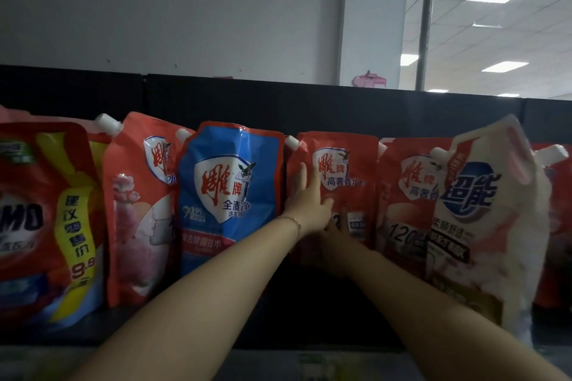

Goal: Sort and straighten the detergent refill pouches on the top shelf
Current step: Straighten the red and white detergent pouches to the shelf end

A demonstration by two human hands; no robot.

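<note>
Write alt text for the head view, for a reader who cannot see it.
Both hands touch a red detergent pouch mid-row on a dark shelf: the left hand flat near its left edge, the right hand lower, in shadow. A blue pouch stands left of it, a leaning white pouch further right.

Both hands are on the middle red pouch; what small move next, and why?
Probably slide the red spouted refill pouch left, up against the blue spouted pouch. The left hand lies flat on its left edge, the right hand lower; a dark gap separates the two pouches.
</note>
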